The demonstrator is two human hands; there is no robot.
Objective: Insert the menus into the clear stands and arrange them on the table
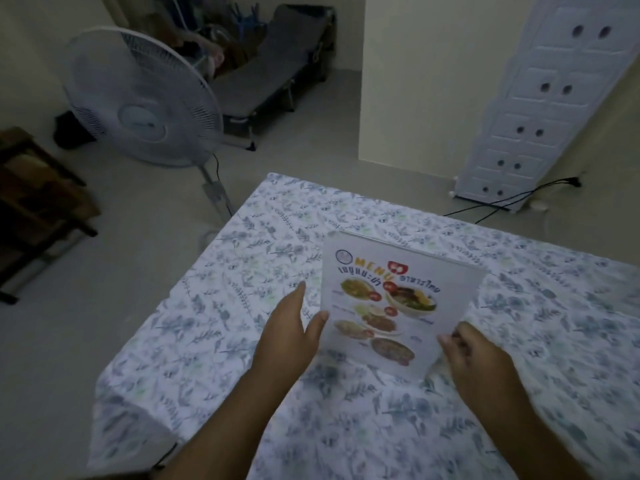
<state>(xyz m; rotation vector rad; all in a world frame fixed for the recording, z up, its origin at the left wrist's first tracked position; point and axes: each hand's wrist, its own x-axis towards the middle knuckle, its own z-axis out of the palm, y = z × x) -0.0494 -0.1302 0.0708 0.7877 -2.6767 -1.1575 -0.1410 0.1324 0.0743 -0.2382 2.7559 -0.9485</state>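
A clear stand with a food menu (398, 299) inside it is held over the table (242, 306), which wears a floral cloth. The menu shows dishes and the word MENU, facing me. My left hand (294, 327) grips the stand's left edge, thumb on the front and fingers behind. At the lower right corner, my right hand (467, 351) pinches the stand with curled fingers. The stand's bottom edge is close to the cloth; I cannot tell whether it touches. No other menus or stands are in view.
A white pedestal fan (145, 98) stands on the floor left of the table's far corner. A folding cot (270, 64) lies beyond it. A white drawer cabinet (540, 98) leans at the right wall, with black cables (512, 199) on the floor. Dark wooden furniture (31, 202) sits far left.
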